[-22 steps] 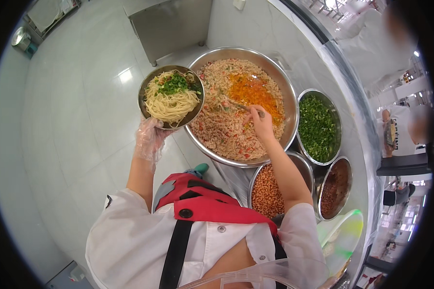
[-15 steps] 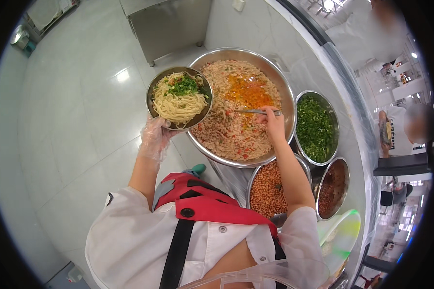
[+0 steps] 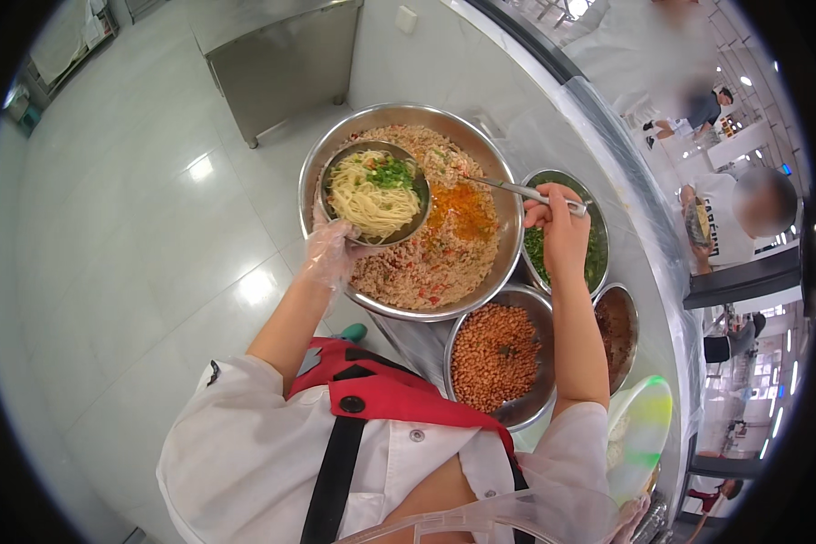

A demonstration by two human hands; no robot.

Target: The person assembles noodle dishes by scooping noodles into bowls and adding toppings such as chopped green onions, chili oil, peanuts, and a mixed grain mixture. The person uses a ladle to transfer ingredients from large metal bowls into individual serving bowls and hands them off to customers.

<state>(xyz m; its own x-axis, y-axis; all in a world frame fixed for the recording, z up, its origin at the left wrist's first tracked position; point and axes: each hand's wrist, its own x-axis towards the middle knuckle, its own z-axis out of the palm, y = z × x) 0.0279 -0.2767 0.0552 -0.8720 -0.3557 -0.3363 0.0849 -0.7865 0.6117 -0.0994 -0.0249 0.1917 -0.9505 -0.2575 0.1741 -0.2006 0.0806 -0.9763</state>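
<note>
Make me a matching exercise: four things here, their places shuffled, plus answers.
1. Round metal bowl of pale noodles
2. Silver long-handled metal utensil
3. Larger heap of finely chopped greens
4. Small roundish brown pieces

A. Nearest the red apron
B. In the bare right hand
C. In the plastic-gloved left hand
D. Partly hidden behind the right forearm

Pairs: 1-C, 2-B, 3-D, 4-A

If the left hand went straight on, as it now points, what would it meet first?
The noodle bowl in its grip; beyond that, perhaps the basin, though depth is unclear.
</note>
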